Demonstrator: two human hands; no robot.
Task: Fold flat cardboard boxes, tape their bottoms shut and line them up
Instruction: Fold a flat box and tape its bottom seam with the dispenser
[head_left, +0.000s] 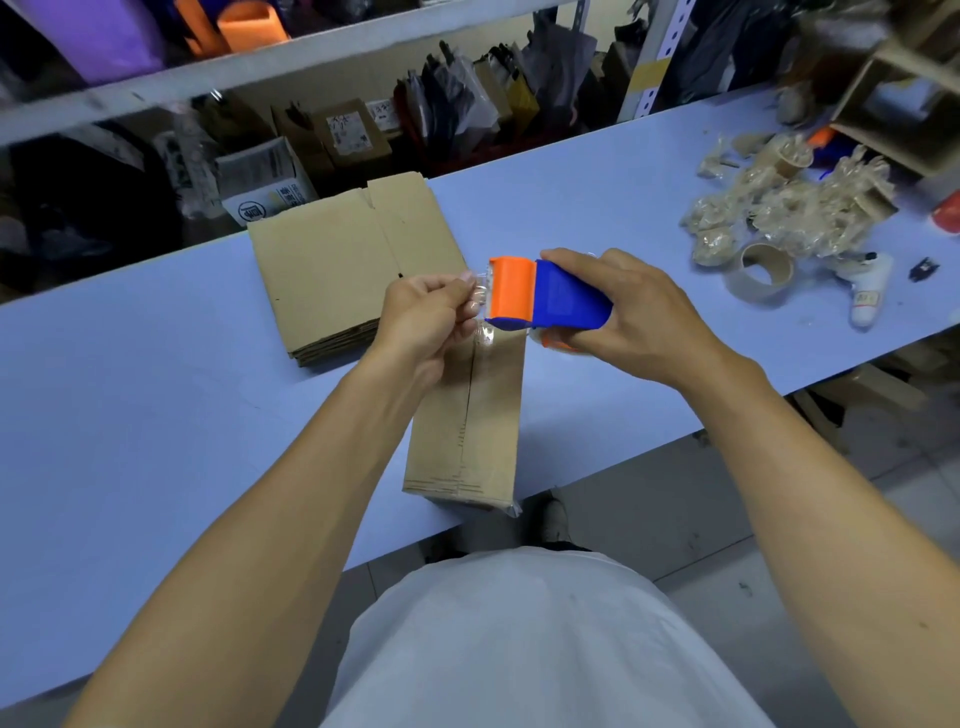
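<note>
A folded-up cardboard box (470, 431) stands on the pale blue table (156, 405) near its front edge, bottom flaps up, with clear tape along the centre seam. Above its far end my right hand (628, 317) grips a blue and orange tape dispenser (545, 293). My left hand (431, 317) pinches the clear tape end (480, 296) at the dispenser's orange mouth. A stack of flat cardboard boxes (343, 270) lies just behind, by the table's far edge.
A heap of crumpled used tape and empty tape cores (769, 218) lies at the right, with a small white bottle (867, 291). An open cardboard box (893, 98) stands at the far right. Shelves of packaged goods (467, 104) run behind the table.
</note>
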